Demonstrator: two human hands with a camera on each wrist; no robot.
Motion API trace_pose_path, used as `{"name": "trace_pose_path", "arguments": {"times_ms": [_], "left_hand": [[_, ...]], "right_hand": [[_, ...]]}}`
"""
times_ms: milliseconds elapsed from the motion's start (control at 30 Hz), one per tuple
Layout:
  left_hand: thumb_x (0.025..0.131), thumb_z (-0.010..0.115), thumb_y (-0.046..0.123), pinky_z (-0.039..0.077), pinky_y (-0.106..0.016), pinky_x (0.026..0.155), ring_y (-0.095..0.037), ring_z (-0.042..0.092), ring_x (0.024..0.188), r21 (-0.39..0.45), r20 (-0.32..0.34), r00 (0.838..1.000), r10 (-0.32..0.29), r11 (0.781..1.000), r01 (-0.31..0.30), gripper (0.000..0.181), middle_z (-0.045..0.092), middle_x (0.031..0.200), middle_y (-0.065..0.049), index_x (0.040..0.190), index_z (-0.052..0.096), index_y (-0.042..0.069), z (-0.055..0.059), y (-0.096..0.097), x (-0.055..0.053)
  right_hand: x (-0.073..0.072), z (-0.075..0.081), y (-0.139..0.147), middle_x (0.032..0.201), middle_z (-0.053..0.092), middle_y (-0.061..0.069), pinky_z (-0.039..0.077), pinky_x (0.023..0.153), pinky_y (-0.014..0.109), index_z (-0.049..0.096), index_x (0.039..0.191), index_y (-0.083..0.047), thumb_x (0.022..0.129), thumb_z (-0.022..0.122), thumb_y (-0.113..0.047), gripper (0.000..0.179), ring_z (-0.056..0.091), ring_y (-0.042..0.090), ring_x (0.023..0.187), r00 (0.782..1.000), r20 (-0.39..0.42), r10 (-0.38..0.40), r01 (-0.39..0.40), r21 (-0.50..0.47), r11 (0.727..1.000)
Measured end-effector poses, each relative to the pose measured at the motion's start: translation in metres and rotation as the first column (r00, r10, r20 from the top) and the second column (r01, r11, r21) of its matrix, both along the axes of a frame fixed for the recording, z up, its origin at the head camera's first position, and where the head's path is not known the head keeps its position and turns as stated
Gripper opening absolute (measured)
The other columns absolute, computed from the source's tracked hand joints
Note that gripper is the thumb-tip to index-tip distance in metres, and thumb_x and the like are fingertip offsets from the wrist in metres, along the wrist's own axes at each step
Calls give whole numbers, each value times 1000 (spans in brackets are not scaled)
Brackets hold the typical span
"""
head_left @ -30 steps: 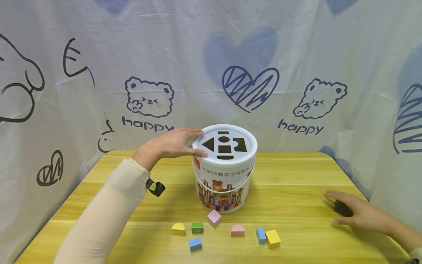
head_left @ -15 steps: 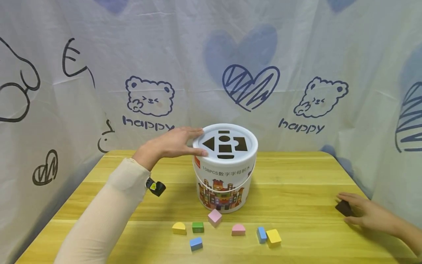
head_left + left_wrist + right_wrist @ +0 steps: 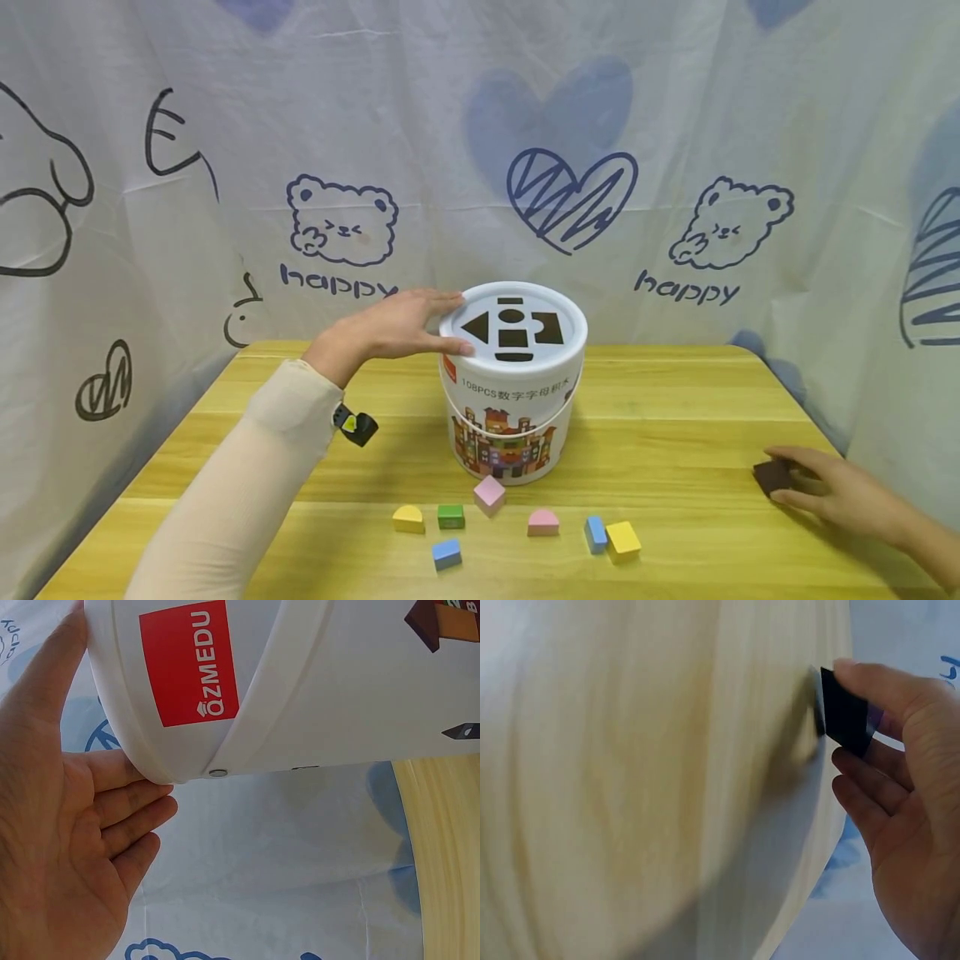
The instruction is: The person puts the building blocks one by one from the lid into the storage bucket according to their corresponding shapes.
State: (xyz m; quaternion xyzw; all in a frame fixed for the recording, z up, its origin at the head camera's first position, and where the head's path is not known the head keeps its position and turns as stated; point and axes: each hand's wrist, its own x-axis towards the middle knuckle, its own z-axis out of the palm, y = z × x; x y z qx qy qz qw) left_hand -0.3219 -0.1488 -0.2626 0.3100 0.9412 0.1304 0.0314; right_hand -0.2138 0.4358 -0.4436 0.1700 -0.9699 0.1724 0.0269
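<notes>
A white toy-block bucket stands upright on the table, its lid cut with dark shaped holes. My left hand rests against the lid's left edge, thumb and fingers spread apart. In the left wrist view the fingertips of my left hand meet the rim beside a red label. Over at the table's right, my right hand pinches a small black block between thumb and fingers. The right wrist view shows this block's flat black face close over the tabletop, with my right hand beside it.
In front of the bucket lie several small blocks: a pink cube, a green block, a yellow half-round, a pink half-round, a yellow block and two blue ones. A printed curtain hangs behind the wooden table.
My right hand has closed its fingers on the black block and moved it slightly left and nearer. My left hand and the bucket stay in place.
</notes>
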Motion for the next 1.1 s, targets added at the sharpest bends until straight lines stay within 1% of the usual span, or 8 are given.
{"name": "trace_pose_path", "arguments": {"times_ms": [67,167,267,333,567,700,933,1100], "left_hand": [[81,56,76,19,-52,117,-30,25,144,-1,1,1000,0,1000,0,97,29,158,-2,152,35,13,0,0,0],[80,55,77,19,-53,117,-30,25,144,2,2,1000,2,1000,-2,98,29,158,-2,152,35,13,0,0,1],[80,56,77,19,-52,117,-30,25,144,5,2,1000,5,1000,-5,98,29,158,-2,152,35,13,0,0,1],[80,56,77,19,-52,117,-30,25,144,4,3,1000,5,1000,-5,98,29,158,-3,152,35,13,0,1,2],[80,56,77,19,-53,117,-31,25,144,1,5,1000,5,1000,-5,99,29,158,-3,152,34,13,1,1,4],[80,56,77,19,-53,117,-31,25,144,3,5,1000,5,1000,-5,99,29,158,-3,152,34,13,1,1,4],[81,55,76,20,-55,116,-32,25,144,-6,0,1000,5,1000,-5,97,28,158,-3,152,34,14,1,1,3],[81,56,76,19,-55,116,-33,24,144,-6,0,1000,2,1000,-2,97,28,159,-4,153,34,13,1,1,3]], "right_hand": [[-1,2,-5,118,65,17,57,76,32,63,124,-3,83,79,-35,55,66,33,99,1000,-23,3,-3,-17,1000],[-2,5,-12,114,67,11,57,76,28,66,120,-6,83,79,-31,47,67,19,96,996,-81,44,-47,-40,998],[-4,10,-19,110,68,2,55,76,21,68,118,-7,82,81,-26,43,62,4,96,981,-173,93,-103,-44,994],[-5,13,-24,109,68,0,54,76,18,67,118,-7,81,81,-23,43,61,1,96,968,-214,129,-142,-48,989],[-10,27,-42,110,68,0,55,74,20,66,120,-9,80,82,-19,45,62,2,92,940,-287,183,-202,-37,979],[-13,38,-54,109,68,-3,56,74,23,65,120,-12,80,82,-19,44,62,3,91,930,-299,212,-231,-29,973],[-19,59,-71,111,65,-9,56,77,24,63,122,-17,83,80,-21,42,60,3,94,926,-293,239,-257,-27,966],[-25,76,-81,110,65,-8,56,75,24,63,121,-16,81,82,-21,44,61,4,92,906,-331,262,-272,17,962]]}}
